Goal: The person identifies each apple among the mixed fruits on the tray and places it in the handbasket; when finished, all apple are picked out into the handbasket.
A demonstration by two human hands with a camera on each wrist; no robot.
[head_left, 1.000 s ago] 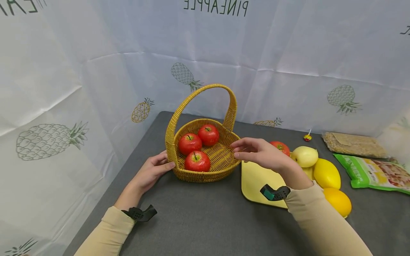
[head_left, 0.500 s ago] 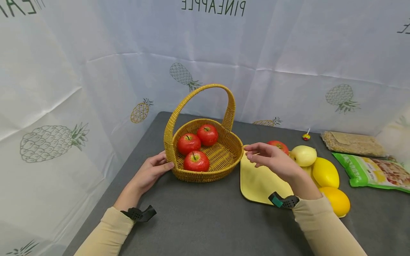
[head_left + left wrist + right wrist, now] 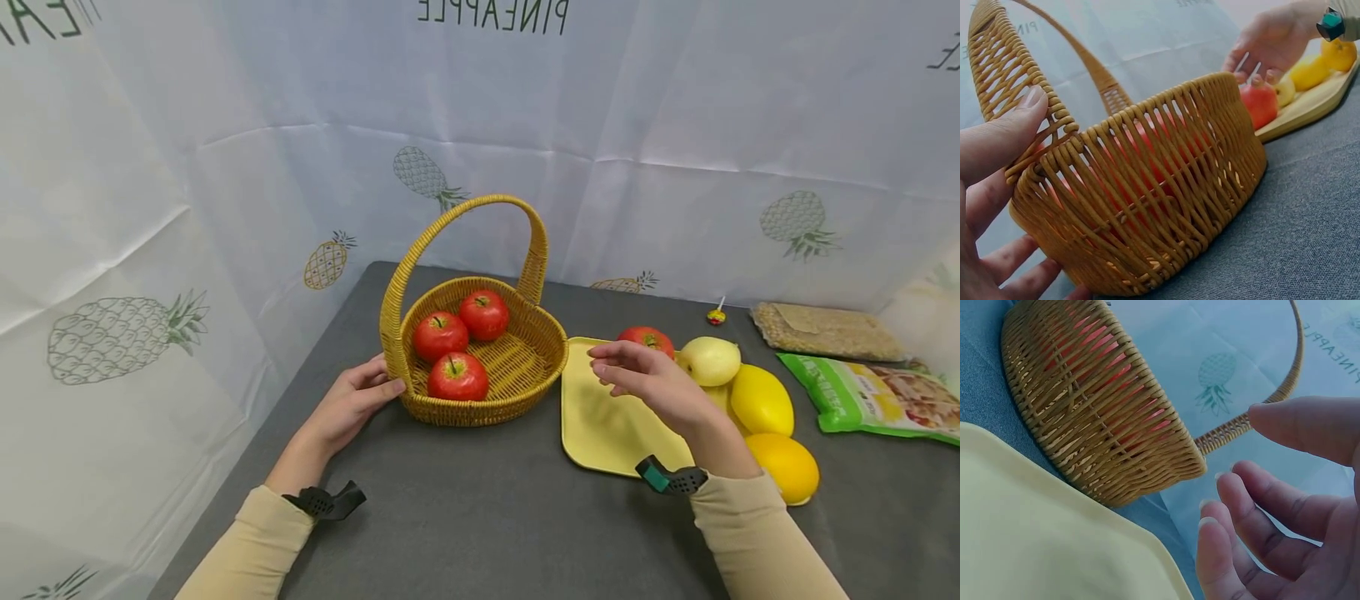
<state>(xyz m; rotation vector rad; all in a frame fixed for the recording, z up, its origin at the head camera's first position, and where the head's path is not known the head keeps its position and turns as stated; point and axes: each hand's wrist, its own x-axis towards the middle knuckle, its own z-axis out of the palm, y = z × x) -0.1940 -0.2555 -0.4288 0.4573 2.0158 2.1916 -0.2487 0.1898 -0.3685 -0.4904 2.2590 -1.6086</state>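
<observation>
A yellow woven basket (image 3: 480,410) with a tall arched handle stands on the grey table. Inside lie a front apple (image 3: 457,377), a left apple (image 3: 440,337) and a back apple (image 3: 483,315), all red. My left hand (image 3: 351,408) holds the basket's left end, its thumb on the handle's base and its fingers spread along the outer side. Over the yellow tray (image 3: 600,442) hovers my right hand (image 3: 660,379), fingers loosely bent and holding nothing. In the right wrist view, a gap separates its fingertips from the basket (image 3: 1104,412).
On the tray's right side are a red apple (image 3: 647,337), a pale green fruit (image 3: 708,361), a yellow fruit (image 3: 762,400) and an orange fruit (image 3: 783,467). Farther right lie a lollipop (image 3: 716,316), a grain pack (image 3: 825,331) and a green packet (image 3: 862,396). A pineapple-print curtain (image 3: 525,100) hangs behind.
My right hand has drawn back from the basket's right rim, moving right over the tray. The left hand has stayed at the basket, and the apples lie as before.
</observation>
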